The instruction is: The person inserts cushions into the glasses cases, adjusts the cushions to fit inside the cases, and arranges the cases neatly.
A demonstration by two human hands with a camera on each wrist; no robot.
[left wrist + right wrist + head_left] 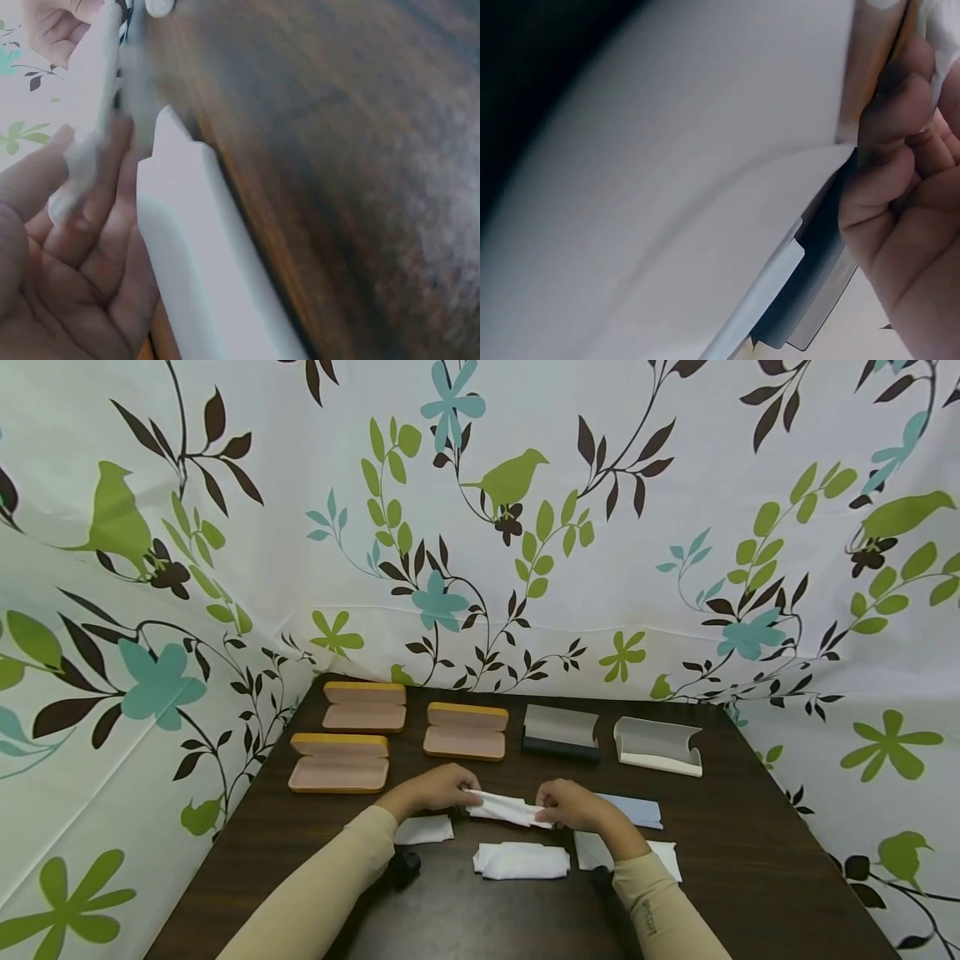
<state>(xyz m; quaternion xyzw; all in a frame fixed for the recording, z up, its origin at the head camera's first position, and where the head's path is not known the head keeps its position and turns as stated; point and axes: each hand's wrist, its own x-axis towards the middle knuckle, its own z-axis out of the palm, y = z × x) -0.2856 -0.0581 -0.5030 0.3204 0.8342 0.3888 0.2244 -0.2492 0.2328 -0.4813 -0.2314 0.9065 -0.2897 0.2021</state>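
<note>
Fingers of your left hand (442, 787) pinch one end of a folded white cloth (504, 808), and those of your right hand (573, 806) pinch its other end, so it spans the gap between them. Just on your side of that gap, apart from your fingers, lies a white folded bundle (522, 863) on the dark table (765, 852). Nearer you than your left fingers is a white piece (426, 831), partly behind your wrist; a flat white sheet (664, 857) lies below your right forearm. Right of your right fingers is a pale blue piece (636, 812). Beyond your left fingers stand three open yellow-edged cases (465, 743); beyond your right ones, an open dark case (561, 727) and, farther right, an open white case (658, 760).
</note>
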